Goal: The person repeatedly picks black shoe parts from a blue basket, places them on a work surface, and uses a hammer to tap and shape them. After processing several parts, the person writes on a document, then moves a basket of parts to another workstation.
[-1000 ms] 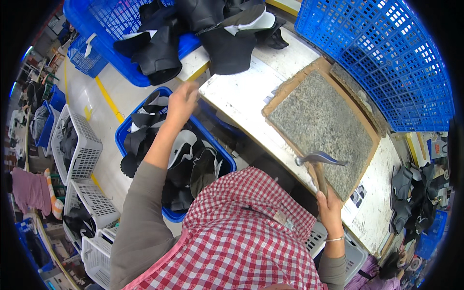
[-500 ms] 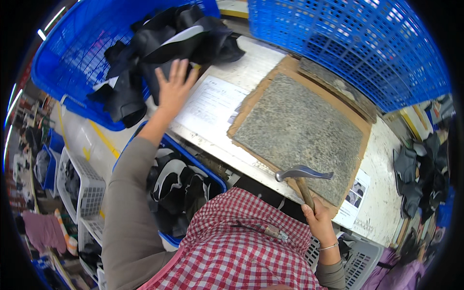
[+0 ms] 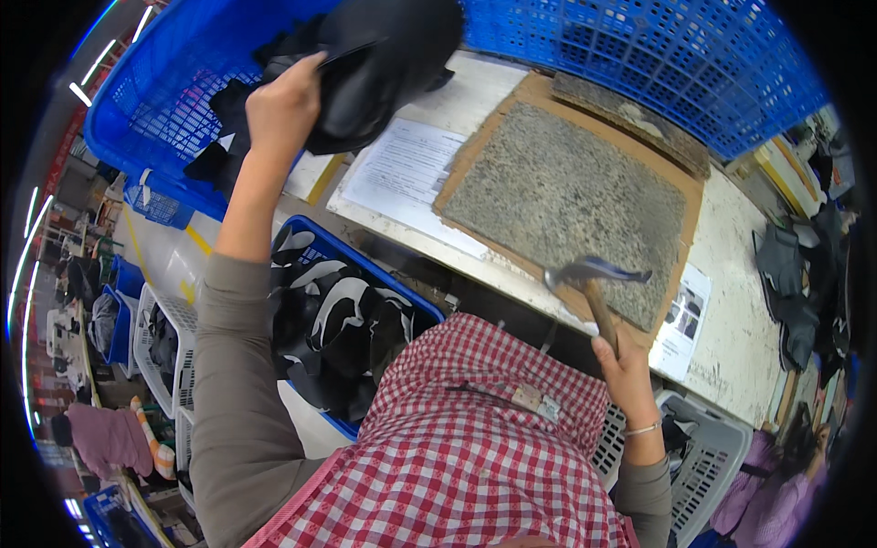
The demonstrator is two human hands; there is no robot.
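Wooden-handled steel hammer (image 3: pixel 598 310) in the right hand (image 3: pixel 627 373), curved black leather-like piece (image 3: pixel 388 68) in the left hand (image 3: pixel 284 106).
The right hand's fingers close round the lower handle, the head beyond them over a speckled grey rectangular slab (image 3: pixel 571 201) on the white surface (image 3: pixel 735 320); farther off, the left hand's fingers curl tightly on the piece's left edge, its blurred bulk to their right, beside a blue plastic basket (image 3: pixel 151 114).

Wooden-handled metal hammer (image 3: pixel 596 300), blurred black piece (image 3: pixel 393 68), both held
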